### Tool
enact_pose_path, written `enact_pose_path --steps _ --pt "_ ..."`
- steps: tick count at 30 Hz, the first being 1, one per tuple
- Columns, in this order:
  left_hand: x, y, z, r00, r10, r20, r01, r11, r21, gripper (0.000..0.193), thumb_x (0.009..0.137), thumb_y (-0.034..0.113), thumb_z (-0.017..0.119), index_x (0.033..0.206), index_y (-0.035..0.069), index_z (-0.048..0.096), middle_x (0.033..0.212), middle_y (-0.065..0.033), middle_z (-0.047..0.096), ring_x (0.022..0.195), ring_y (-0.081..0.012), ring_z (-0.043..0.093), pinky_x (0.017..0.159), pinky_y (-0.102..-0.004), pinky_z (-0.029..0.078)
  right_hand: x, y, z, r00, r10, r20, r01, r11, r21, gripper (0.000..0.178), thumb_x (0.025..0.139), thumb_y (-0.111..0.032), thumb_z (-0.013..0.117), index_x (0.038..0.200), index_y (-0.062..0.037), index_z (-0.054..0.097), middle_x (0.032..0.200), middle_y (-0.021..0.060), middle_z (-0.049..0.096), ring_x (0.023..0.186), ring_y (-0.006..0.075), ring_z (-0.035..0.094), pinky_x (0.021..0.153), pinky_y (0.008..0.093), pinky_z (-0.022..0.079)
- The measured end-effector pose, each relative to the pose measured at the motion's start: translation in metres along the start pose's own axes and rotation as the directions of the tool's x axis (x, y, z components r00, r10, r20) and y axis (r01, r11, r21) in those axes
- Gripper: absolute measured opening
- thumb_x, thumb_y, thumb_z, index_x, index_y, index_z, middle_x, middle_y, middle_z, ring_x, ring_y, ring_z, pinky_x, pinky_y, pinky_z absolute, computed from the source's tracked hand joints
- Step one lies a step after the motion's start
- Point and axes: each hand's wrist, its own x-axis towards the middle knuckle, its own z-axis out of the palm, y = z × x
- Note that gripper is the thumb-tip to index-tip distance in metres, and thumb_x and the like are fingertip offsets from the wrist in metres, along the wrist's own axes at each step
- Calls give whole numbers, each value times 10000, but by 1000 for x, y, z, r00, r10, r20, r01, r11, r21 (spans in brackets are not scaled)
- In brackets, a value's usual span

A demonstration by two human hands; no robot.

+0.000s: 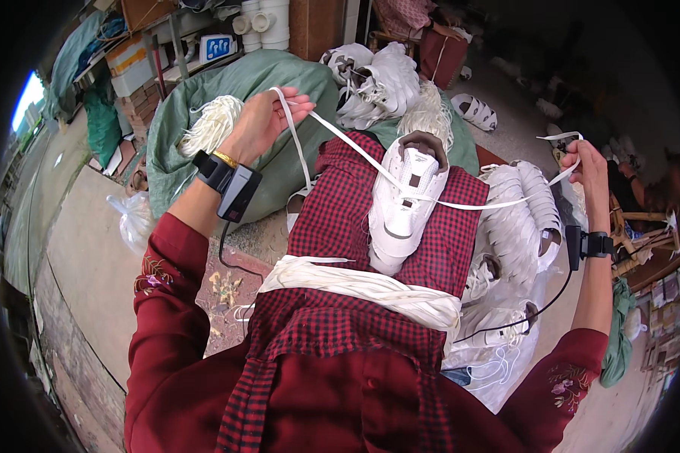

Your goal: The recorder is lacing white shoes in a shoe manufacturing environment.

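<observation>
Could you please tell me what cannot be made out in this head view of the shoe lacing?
- Sole of the white sneaker: it faces down onto the checked cloth.
- Grip of the right hand on the white lace: fingers curl over it.
- Lace end in the left hand: covered by the palm.
- Sneaker pile on the right: bleached, single shoes merge.
- Far shelves: bent and small near the rim.

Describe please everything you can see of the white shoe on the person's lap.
The white shoe is a sneaker of smooth, leather-like material. It lies on a red checked cloth over the lap. A flat white lace runs through it; the left hand and right hand pull its ends apart.
</observation>
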Motion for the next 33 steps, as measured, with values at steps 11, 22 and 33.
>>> enact_pose_path --steps 11,22,33 --pt "-7 31 30 990 93 104 -109 982 156 333 1049 161 348 1193 -66 545 1134 -191 669 1007 -255 692 863 -321 563 -20 23 68 909 -409 83 395 779 -487 228 934 -113 586 1087 47 641 904 191 681 776 318 668 718 375 545" --pt "-15 73 116 855 300 423 -385 914 129 371 1051 179 331 1190 -73 565 1079 -181 680 949 -235 697 780 -302 544 -79 -79 205 803 -418 426 453 891 21 251 886 -76 608 1094 64 611 920 194 625 878 361 651 781 436 515" --pt "-38 69 150 761 332 557 -448 890 82 394 1004 167 338 1054 -84 637 946 -163 718 818 -216 732 677 -272 546 -101 -72 208 768 -512 384 541 840 37 206 901 -33 545 1081 42 611 919 189 632 872 329 617 764 424 489"
